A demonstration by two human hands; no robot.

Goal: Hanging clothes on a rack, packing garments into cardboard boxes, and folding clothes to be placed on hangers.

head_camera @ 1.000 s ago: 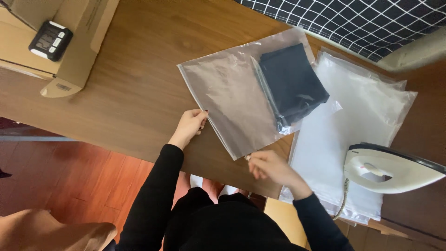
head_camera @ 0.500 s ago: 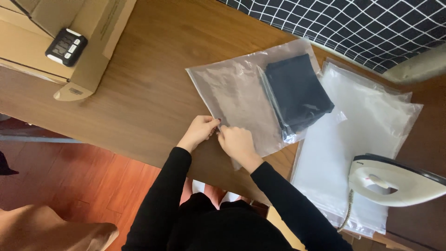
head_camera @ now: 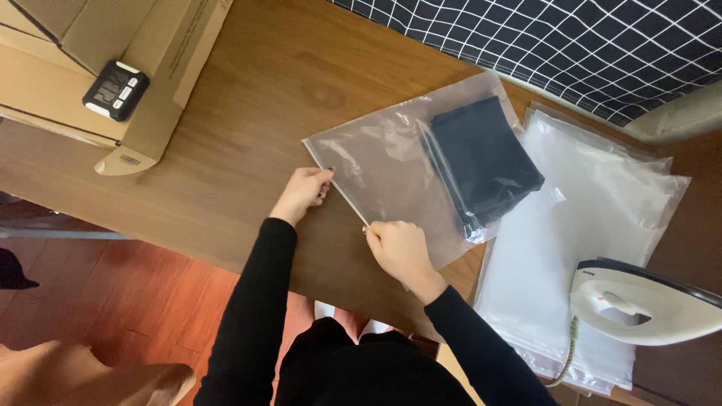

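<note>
A clear zip bag [head_camera: 383,169] lies flat on the wooden table [head_camera: 248,113]. Inside it, at its far right end, sits a folded black garment [head_camera: 481,158]. My left hand [head_camera: 302,192] pinches the bag's zip edge near its left corner. My right hand [head_camera: 398,248] presses on the same zip edge further toward me, fingers closed over the strip. Both of my arms wear black sleeves.
A stack of empty clear bags [head_camera: 594,225] lies to the right of the filled one. A white clothes iron [head_camera: 647,301] rests at the right edge. A cardboard box [head_camera: 128,68] with a small black timer [head_camera: 114,90] sits far left. A black grid-patterned cloth [head_camera: 571,45] lies beyond.
My right hand came from the bag's near corner to meet my left hand on the zip edge, then slid back toward me along it. My left hand stayed near the corner.
</note>
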